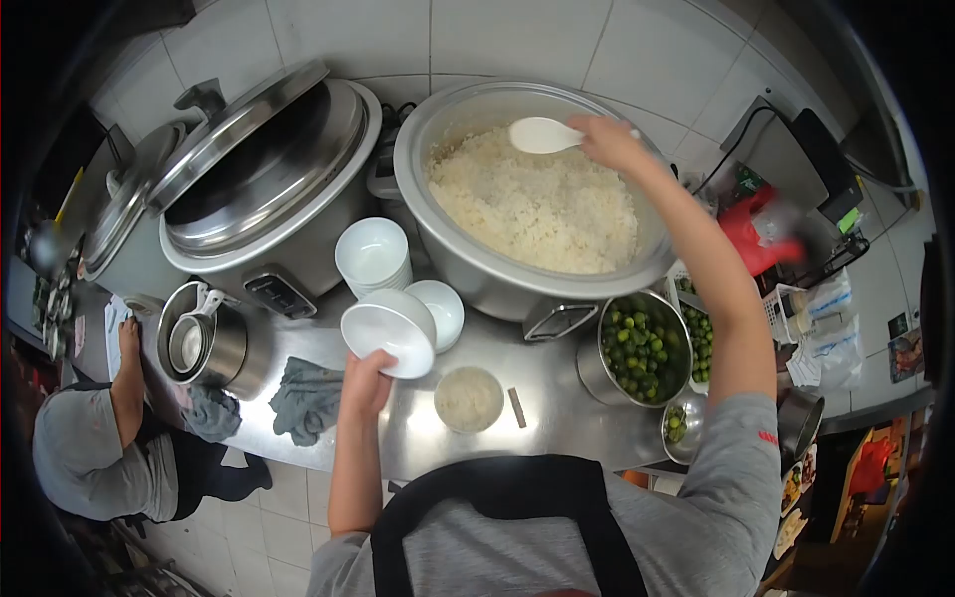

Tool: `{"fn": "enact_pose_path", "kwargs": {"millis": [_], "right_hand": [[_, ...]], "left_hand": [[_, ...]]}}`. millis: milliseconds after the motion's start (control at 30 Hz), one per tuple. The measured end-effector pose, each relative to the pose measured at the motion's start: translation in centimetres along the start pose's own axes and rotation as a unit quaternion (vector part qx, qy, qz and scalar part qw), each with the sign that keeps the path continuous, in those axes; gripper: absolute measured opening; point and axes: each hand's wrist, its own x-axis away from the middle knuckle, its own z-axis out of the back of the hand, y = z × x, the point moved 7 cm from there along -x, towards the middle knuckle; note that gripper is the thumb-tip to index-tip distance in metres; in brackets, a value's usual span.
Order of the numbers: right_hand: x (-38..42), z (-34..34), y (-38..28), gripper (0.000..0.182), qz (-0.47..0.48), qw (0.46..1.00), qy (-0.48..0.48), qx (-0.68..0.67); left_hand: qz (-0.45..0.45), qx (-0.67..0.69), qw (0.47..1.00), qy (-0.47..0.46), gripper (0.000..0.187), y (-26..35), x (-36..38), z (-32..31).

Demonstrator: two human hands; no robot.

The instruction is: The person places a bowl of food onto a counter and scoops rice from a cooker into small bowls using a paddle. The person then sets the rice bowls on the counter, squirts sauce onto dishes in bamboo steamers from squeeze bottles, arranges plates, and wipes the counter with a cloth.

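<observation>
My left hand [368, 383] is closed on the rim of a white bowl [386, 330], which is tilted above the steel counter. My right hand [609, 141] grips a white rice paddle [545, 135] over the far side of a large rice cooker pot [410, 164]. Cooked white rice [532, 209] fills much of the pot. Behind the held bowl stands a stack of white bowls [372, 253], and another white bowl [443, 308] sits beside it. A round container of rice [469, 400] rests on the counter below the cooker.
Another cooker [269, 179] with its steel lid stands at the left. A pot of green limes [637, 348] and a small lime bowl [680, 428] are at the right. Grey cloths [306, 400] and a steel pot with ladles [189, 343] lie left. A co-worker [90, 438] stands far left.
</observation>
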Motion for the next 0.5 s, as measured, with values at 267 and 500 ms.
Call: {"fn": "enact_pose_path", "kwargs": {"millis": [267,500], "right_hand": [[-8.1,-11.0,-4.8,0.039,0.090,0.990,-0.071,-0.083],[-5.8,-11.9,-6.8,0.037,0.199,0.958,-0.118,-0.172]], "left_hand": [[0.141,0.240,0.950,-0.140,0.073,-2.8,1.6,-8.3],[0.162,0.260,0.943,-0.133,0.071,-4.4,0.8,-9.6]]}}
